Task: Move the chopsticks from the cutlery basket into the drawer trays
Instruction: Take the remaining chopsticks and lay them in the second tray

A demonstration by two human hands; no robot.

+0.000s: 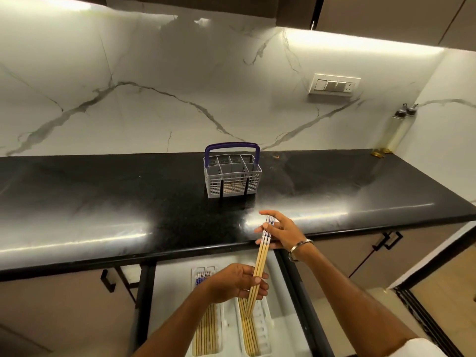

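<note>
- Gripping one bundle of chopsticks [260, 264], your right hand [280, 231] pinches its patterned tops and your left hand [238, 283] closes round its lower shafts.
- Its tips dip toward the right drawer tray [265, 328], beside the left tray [208, 331].
- Your cutlery basket [232, 173] sits on the countertop [103, 197].

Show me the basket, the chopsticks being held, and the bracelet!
basket [233, 176], head view, front mesh wall.
chopsticks [260, 258], head view, bare wooden middle.
bracelet [300, 245], head view, metal band on right wrist.
</note>
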